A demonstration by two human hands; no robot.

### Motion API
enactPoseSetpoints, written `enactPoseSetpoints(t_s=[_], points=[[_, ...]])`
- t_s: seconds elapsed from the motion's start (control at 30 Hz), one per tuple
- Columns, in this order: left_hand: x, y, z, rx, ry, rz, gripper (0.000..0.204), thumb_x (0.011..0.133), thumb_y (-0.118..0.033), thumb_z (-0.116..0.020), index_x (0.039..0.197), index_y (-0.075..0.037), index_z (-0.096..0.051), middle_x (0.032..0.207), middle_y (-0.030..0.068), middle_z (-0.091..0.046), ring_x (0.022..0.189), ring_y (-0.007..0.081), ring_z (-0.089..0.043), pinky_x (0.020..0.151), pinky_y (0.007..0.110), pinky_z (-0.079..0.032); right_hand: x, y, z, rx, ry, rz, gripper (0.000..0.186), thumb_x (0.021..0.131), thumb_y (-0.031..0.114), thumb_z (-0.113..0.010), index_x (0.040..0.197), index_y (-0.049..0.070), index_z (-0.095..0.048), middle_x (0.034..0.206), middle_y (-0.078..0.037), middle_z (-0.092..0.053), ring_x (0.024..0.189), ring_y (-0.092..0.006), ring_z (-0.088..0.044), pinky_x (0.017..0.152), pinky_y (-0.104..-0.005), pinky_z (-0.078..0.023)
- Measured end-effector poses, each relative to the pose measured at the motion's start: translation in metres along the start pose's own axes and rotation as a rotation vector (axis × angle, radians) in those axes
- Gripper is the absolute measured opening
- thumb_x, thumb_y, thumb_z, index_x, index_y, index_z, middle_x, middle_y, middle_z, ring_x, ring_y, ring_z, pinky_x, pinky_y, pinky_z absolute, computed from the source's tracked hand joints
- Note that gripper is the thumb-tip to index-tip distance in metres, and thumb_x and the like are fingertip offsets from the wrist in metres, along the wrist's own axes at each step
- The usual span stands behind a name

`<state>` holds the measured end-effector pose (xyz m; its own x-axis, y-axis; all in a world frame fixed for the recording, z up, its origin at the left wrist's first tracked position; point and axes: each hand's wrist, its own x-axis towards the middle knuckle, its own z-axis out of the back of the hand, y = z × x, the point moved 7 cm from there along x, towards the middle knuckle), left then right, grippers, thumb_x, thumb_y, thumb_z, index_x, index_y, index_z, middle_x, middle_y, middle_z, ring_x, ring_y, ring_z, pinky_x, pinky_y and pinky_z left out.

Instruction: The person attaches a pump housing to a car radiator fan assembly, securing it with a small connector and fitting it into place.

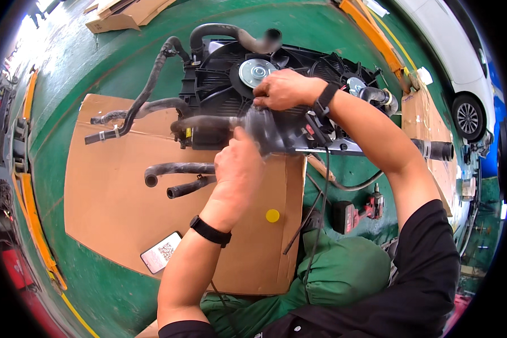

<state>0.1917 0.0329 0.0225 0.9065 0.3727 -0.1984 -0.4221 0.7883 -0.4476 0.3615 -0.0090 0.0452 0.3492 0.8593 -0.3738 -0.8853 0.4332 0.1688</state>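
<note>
A black radiator fan assembly (pixel 208 76) lies in front of me, with a silver fan motor (pixel 257 72) and several rubber hoses on it. Over its near side a dark grey, motion-smeared part (pixel 267 132) hangs between my hands; its kind cannot be made out. My right hand (pixel 287 90) reaches in from the right, fingers pinched at the top of that part. At its lower left is my left hand (pixel 239 166), blurred, with curled fingers and the index near a hose (pixel 208 121). What the left fingers hold is hidden.
Cardboard (pixel 118 208) covers the green floor beneath the assembly, bearing a phone (pixel 161 252) and loose hose ends (pixel 177 168). A red and black cordless power tool (pixel 357 214) lies right of my green-clad knee. Orange lift arms (pixel 36 225) flank the area; a white car (pixel 445 45) stands far right.
</note>
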Motion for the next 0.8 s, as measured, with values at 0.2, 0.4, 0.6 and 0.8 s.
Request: enactPoseSetpoints(t_s=[0.2,0.4,0.6,0.8], points=[[0.003,0.007,-0.004,0.006,-0.050,-0.028,0.047,0.085,-0.016,-0.071,0.118,0.010,-0.050,0.090,0.0255,-0.071,0.085,0.0424,-0.072,0.078,0.047,-0.059,0.024,0.020,0.004,-0.148,0.042,0.225,0.023,0.089,0.028,-0.071,0.097,0.007,-0.073,0.095,-0.012,-0.069,0.105,-0.0331,-0.061,0.091,-0.0445,-0.050],[0.004,0.010,-0.004,-0.012,-0.030,-0.016,0.042,0.084,-0.012,-0.069,0.116,0.009,-0.051,0.091,0.0256,-0.071,0.086,0.0423,-0.073,0.079,0.047,-0.059,0.023,0.010,0.000,-0.116,0.011,0.287,0.025,0.087,0.029,-0.074,0.096,0.006,-0.073,0.097,-0.010,-0.069,0.108,-0.0308,-0.058,0.093,-0.0434,-0.049],[0.002,0.004,0.000,0.004,0.000,-0.010,0.046,0.084,-0.014,-0.069,0.119,0.010,-0.050,0.091,0.0250,-0.071,0.086,0.0420,-0.072,0.079,0.047,-0.058,0.021,0.021,0.009,-0.233,-0.074,0.293,0.025,0.086,0.028,-0.075,0.095,0.006,-0.070,0.096,-0.009,-0.067,0.108,-0.0299,-0.059,0.094,-0.0433,-0.049],[0.003,0.007,-0.004,-0.012,-0.013,0.011,0.049,0.085,-0.015,-0.069,0.122,0.012,-0.049,0.089,0.0258,-0.070,0.085,0.0431,-0.072,0.079,0.048,-0.058,0.030,0.017,0.006,-0.108,0.075,0.196,0.025,0.086,0.030,-0.076,0.100,0.010,-0.071,0.095,-0.010,-0.067,0.103,-0.0320,-0.063,0.086,-0.0446,-0.052]])
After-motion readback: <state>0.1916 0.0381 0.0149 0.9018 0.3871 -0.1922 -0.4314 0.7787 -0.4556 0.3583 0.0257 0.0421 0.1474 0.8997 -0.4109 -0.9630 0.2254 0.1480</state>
